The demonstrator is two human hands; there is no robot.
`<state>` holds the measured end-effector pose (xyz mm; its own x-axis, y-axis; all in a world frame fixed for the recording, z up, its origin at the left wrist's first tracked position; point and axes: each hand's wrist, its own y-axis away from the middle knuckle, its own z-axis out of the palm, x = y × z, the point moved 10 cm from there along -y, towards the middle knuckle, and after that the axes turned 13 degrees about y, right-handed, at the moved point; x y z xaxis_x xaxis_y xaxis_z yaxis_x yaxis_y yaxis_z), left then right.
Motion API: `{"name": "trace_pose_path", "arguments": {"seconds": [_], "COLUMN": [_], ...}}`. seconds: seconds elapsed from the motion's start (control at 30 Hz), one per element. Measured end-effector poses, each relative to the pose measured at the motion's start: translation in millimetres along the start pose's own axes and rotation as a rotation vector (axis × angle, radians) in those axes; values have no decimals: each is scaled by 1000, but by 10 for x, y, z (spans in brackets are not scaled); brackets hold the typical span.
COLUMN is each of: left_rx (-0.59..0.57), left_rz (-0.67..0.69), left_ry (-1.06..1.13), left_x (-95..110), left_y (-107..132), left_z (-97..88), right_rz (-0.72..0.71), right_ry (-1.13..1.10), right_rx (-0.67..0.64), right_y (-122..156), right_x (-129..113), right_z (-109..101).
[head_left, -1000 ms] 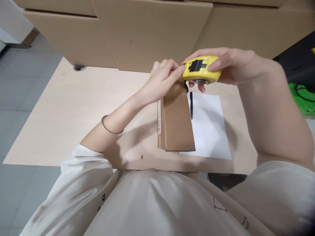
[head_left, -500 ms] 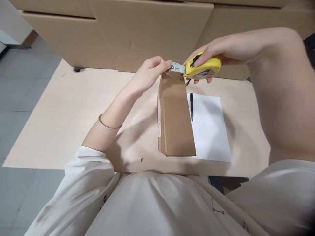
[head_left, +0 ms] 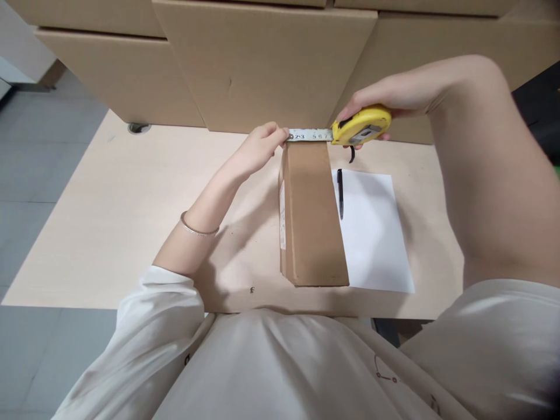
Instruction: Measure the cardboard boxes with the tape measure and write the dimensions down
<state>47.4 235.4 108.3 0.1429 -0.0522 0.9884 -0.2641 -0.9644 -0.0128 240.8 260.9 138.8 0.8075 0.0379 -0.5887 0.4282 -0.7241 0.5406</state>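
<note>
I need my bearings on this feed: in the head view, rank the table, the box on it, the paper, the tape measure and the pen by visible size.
1. Table
2. Box and paper: too alike to rank, as the box hides part of the paper
3. Tape measure
4. Pen

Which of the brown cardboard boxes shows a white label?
The small, narrow brown cardboard box beside the slim black pen: a white printed label shows on its left side, while the large brown cardboard boxes behind show none.

Yellow tape measure (head_left: 363, 125) with black digits upper right, brown box (head_left: 315, 216) at centre, white paper (head_left: 374, 233), black pen (head_left: 340, 192)
</note>
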Motion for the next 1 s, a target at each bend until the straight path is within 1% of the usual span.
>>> {"name": "trace_pose_path", "arguments": {"seconds": [0.07, 0.1, 0.23, 0.3, 0.37, 0.47, 0.53, 0.63, 0.7, 0.77, 0.87, 1.0], "left_rx": [-8, -2, 51, 33, -17, -51, -39, -26, -24, -10, -9, -89], "left_rz": [-20, -24, -17, -17, -5, 7, -5, -15, -12, -17, -37, -28], "left_ry": [7, 11, 37, 50, 57, 60, 61, 77, 97, 115, 132, 159], "left_x": [-44, -61, -88, -85, -62, -46, -67, -106, -124, -144, -165, -130], "left_y": [-2, -5, -12, -9, -5, -5, -11, -22, -28, -33, -27, 49], "left_z": [-3, -11, -50, -14, 60, 137, 148, 151, 148, 129, 125, 195], "right_rz": [105, 128, 137, 158, 165, 171, 168, 167, 183, 191, 118, -7], "right_ry": [99, 122, 122, 144, 154, 143, 144, 210, 259, 262, 206, 32], "right_rx": [12, 12, 27, 46, 47, 42, 33, 4, 26, 87, 135, 125], "right_y": [-21, -29, -31, -14, -5, -42, -99, -164, -142, -64, 59, 96], "right_x": [100, 113, 18, -26, -57, -39, -5, 27, 29, 15, -19, 29], "right_z": [-1, 3, 36, 48, 72, 78, 56, 38, 17, -6, 43, 148]}}
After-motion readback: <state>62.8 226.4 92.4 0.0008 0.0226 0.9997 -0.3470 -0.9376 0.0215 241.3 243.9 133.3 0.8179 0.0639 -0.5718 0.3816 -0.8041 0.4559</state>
